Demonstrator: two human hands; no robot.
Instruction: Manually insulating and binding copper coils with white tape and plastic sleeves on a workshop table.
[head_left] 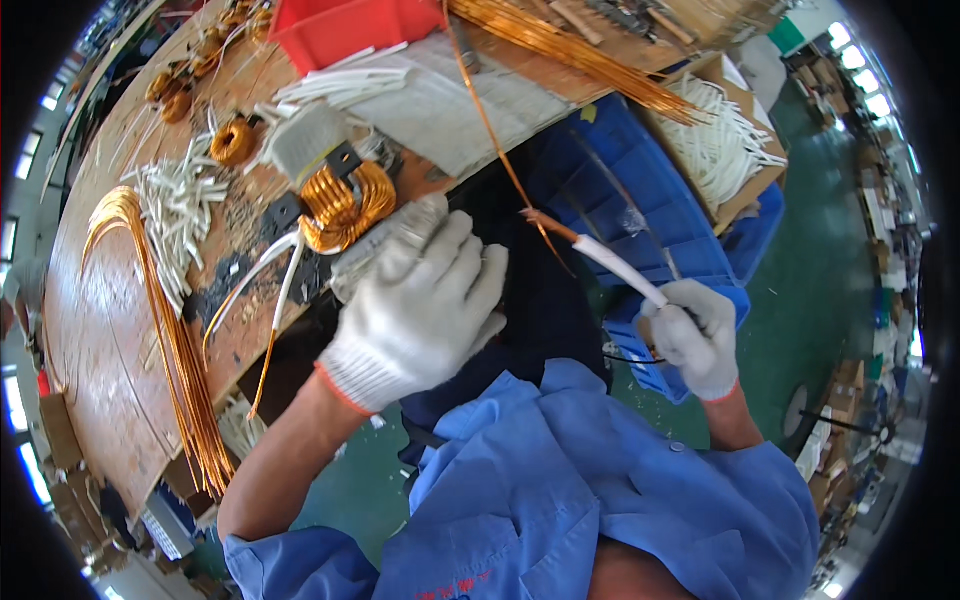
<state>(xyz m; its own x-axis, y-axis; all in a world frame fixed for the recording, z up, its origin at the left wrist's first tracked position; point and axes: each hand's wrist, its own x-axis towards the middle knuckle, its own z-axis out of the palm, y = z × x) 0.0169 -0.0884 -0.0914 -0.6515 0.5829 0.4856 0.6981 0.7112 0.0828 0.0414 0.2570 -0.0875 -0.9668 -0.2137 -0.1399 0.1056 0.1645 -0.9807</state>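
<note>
The copper-wound coil (345, 205) sits near the edge of the surface (100, 260), just beyond the person's left hand (425, 290). That hand, in a white knit glove, has its fingers bent beside the near right side of the coil; whether they grasp anything cannot be told, as the back of the glove hides their tips. The right hand (692, 335), gloved likewise, is well apart to the right of the coil, its fingers closed around the near end of a white sleeve (620, 270). A copper end (550, 223) sticks out of the sleeve on the side toward the coil, and a long thin copper strand (483, 110) crosses close by it. White-sleeved leads (288, 285) hang from the near left of the coil. Left of the coil lie a heap of short white tube pieces (175, 220) and, farther out, a bent bundle of copper wires (165, 320). A small orange ring coil (233, 143) lies beyond it to the left, and long white tubes (345, 82) and a red bin (355, 30) are directly beyond it. Well to the right of the coil, a cardboard box (766, 188) of white tubing stands by a blue crate (690, 235).
</note>
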